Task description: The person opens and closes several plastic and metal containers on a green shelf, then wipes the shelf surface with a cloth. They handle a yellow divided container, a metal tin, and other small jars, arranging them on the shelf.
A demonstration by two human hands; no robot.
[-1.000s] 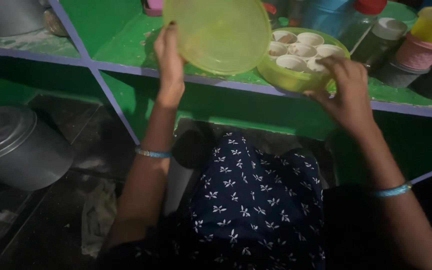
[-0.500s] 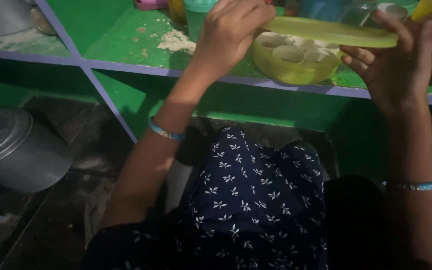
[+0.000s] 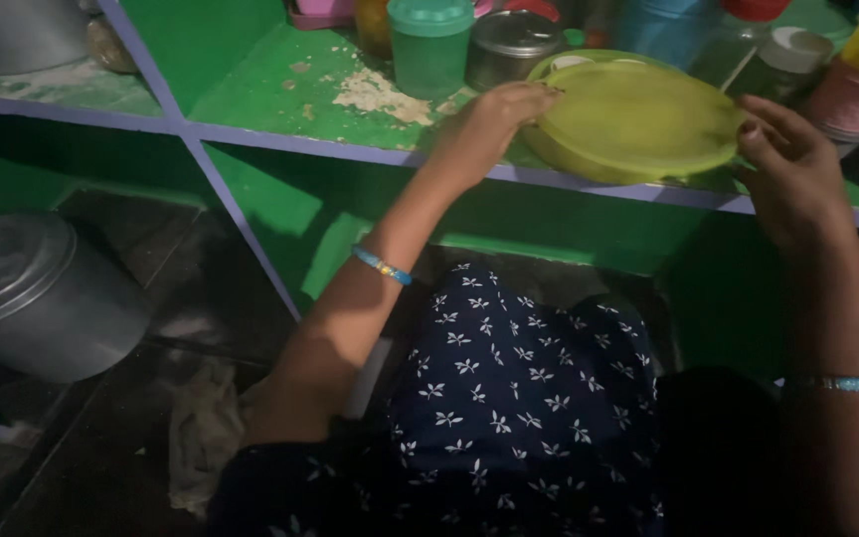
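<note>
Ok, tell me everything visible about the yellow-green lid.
The yellow-green lid is round, of smooth translucent plastic with a raised rim. It lies nearly flat over a matching container on the green shelf, covering its contents. The left hand presses its left edge; the right hand touches its right edge with its fingers.

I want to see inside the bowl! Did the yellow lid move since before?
Yes. The lid came down from the air onto the bowl on the green shelf, held by both hands.
</note>
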